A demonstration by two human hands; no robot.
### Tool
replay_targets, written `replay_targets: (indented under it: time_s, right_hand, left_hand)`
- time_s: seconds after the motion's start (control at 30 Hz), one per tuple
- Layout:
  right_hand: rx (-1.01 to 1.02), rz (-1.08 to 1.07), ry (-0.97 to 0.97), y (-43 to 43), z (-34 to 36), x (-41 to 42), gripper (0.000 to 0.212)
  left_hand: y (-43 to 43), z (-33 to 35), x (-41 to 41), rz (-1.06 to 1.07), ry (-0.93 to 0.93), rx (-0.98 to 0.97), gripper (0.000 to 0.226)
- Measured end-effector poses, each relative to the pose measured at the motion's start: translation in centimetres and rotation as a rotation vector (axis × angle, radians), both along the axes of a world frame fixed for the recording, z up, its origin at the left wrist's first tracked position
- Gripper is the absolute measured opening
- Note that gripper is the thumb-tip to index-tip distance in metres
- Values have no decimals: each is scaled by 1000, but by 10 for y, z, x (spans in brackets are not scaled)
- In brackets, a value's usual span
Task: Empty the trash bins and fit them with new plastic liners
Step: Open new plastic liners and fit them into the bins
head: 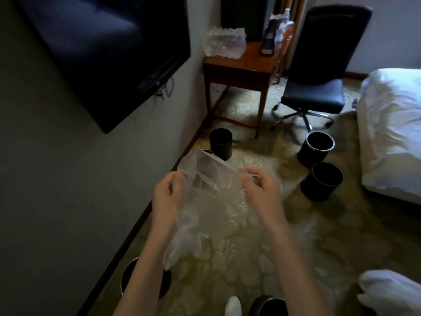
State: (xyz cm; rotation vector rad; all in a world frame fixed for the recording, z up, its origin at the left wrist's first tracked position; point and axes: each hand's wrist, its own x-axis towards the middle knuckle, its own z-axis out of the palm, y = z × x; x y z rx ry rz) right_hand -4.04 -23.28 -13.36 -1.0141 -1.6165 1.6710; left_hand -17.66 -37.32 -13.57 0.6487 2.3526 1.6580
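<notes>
Two hands [168,192] [259,187] pinch a clear liner [211,201] (black bins [321,181] nearby).

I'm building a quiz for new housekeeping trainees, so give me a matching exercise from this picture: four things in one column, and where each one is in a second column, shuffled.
Things
1 liner
2 water pack
3 TV
4 chair

Places
A on the wall
B on the desk
C held by left hand and right hand
D on the carpet by the desk

Pairs: 1-C, 2-B, 3-A, 4-D
</notes>
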Motion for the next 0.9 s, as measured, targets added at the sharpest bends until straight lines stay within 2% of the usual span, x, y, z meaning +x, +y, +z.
replay_targets:
  time_s: [0.23, 0.37, 0.47, 0.57, 0.67, 0.73, 0.77, 0.83, 0.9]
  right_hand:
    - [-29, -280, -3, 79, -1, 63, 6]
    - [-5, -377, -27, 102, 5, 98, 7]
    - [2, -454, -26, 107, 16, 119, 18]
    - [209, -608, -157, 107, 34, 135, 33]
    - [675, -740, -400, 108, 58, 138, 19]
    - [896, -676, -457, 117, 66, 127, 16]
    - [929, -585, -463, 125, 66, 119, 20]
    - [784, -355, -511, 146, 56, 101, 25]
    - [528, -134, -676, 176, 39, 83, 26]
  left_hand:
    - [108, 4, 27, -203, 47, 19, 38]
    - [158, 9, 57, -315, 31, 93, 34]
    - [191, 12, 77, -374, 29, 118, 30]
    - [224, 16, 95, -430, 6, 159, 27]
    - [256, 17, 105, -486, -12, 218, 25]
    - [276, 15, 103, -506, -40, 259, 25]
    - [286, 13, 100, -524, -43, 271, 26]
    - [305, 10, 91, -565, -53, 282, 30]
    - [328, 7, 78, -621, -75, 299, 40]
